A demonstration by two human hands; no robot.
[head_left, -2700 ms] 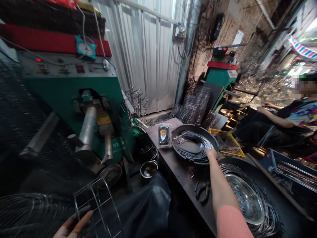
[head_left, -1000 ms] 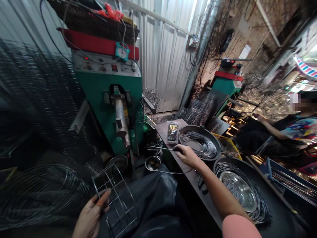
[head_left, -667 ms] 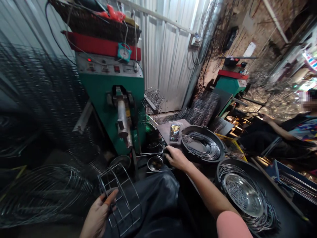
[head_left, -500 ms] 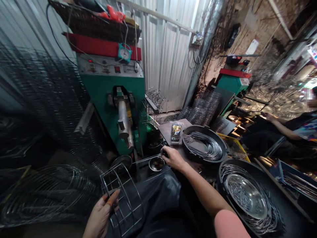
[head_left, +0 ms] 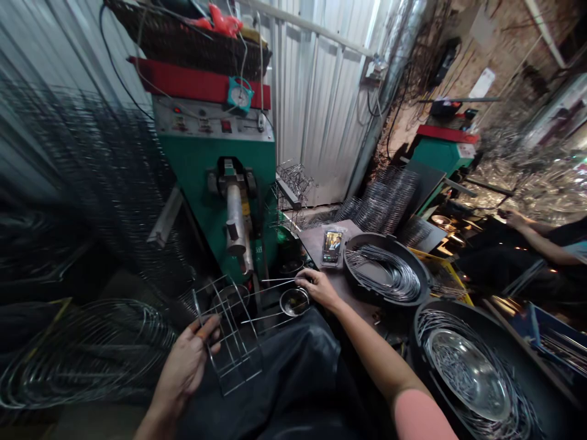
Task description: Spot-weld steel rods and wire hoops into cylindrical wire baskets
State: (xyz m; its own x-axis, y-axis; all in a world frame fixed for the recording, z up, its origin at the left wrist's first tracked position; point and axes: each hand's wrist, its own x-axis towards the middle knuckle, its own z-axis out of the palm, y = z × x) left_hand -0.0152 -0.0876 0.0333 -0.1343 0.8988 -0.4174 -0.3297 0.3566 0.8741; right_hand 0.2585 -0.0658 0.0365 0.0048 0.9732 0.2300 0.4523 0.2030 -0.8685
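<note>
From the head view, my left hand (head_left: 183, 366) is clamped on a wire frame (head_left: 232, 342) above my apron (head_left: 275, 385), with open room to its left, while my right hand (head_left: 318, 288) pinches thin rods (head_left: 277, 282) just over a steel bowl (head_left: 294, 302), their tips just beside the frame and near the green machine (head_left: 215, 201).

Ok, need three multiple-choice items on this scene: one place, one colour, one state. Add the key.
1. Where does the smartphone lie?
A) In the left hand
B) On the workbench, beside the black pan
C) On top of the machine

2. What colour is the cabinet of the welding machine?
A) Green
B) Blue
C) White

3. What is the right hand doing?
A) Open and empty
B) Resting on the pan
C) Closed on thin steel rods

Key:
1 B, the phone sits flat on the bench top.
2 A, the cabinet shows green.
3 C, the rods run out from the fingers.
</note>
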